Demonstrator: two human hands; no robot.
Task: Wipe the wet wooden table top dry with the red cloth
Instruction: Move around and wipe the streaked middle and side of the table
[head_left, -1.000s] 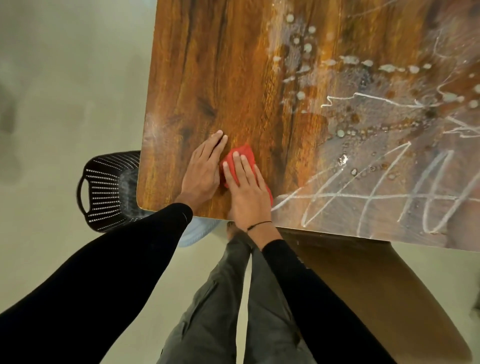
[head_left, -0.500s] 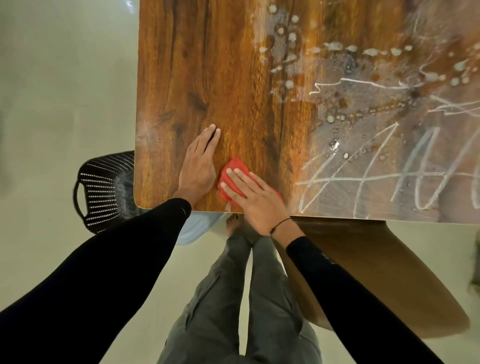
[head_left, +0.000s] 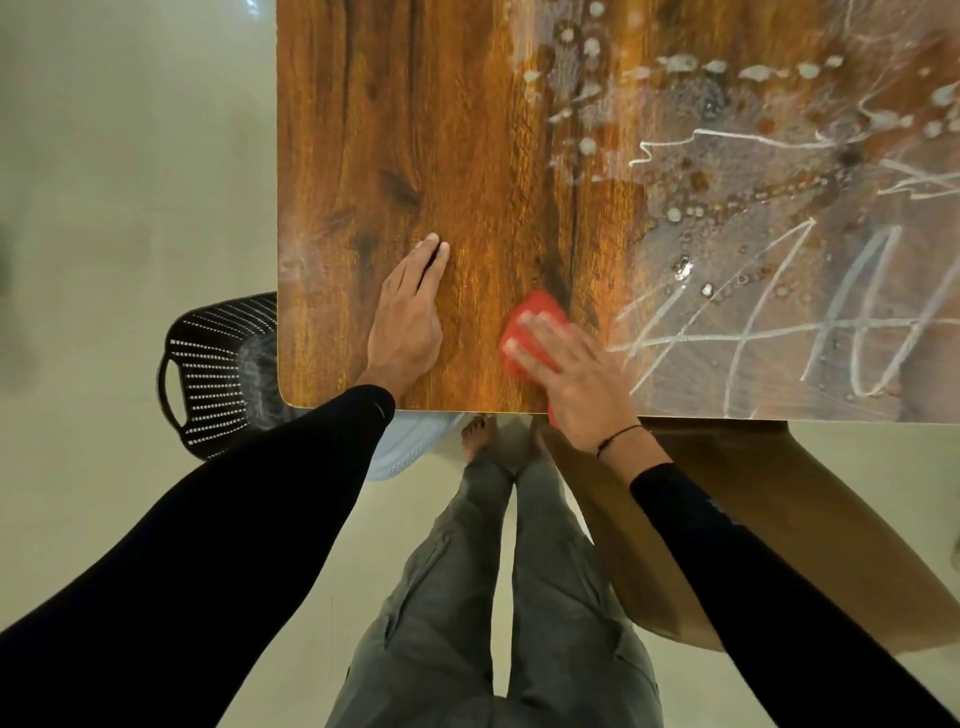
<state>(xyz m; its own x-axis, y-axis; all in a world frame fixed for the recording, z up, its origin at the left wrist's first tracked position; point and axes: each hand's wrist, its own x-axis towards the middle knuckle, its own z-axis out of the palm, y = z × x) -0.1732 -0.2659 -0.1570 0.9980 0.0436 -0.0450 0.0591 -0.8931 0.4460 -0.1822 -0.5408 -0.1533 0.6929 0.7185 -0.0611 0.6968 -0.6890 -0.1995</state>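
Red cloth (head_left: 535, 317) lies flat under the right hand (head_left: 566, 371), whose straight fingers press it on the worktop (head_left: 415, 130) near the front edge. Water streaks (head_left: 779, 322) lie just right of that hand. Left hand (head_left: 408, 317) rests flat, holding nothing.

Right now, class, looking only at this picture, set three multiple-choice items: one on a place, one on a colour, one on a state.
1. Where does the black basket stand?
A) on the table top
B) on the floor by the table's left edge
C) on the chair

2. What colour is the cloth?
A) red
B) blue
C) white

3. How is the left hand?
A) gripping the cloth
B) raised in the air
C) flat on the table top

Key:
1 B, it shows beside and below the table edge.
2 A, red shows under the right hand.
3 C, its fingers lie straight on the wood.
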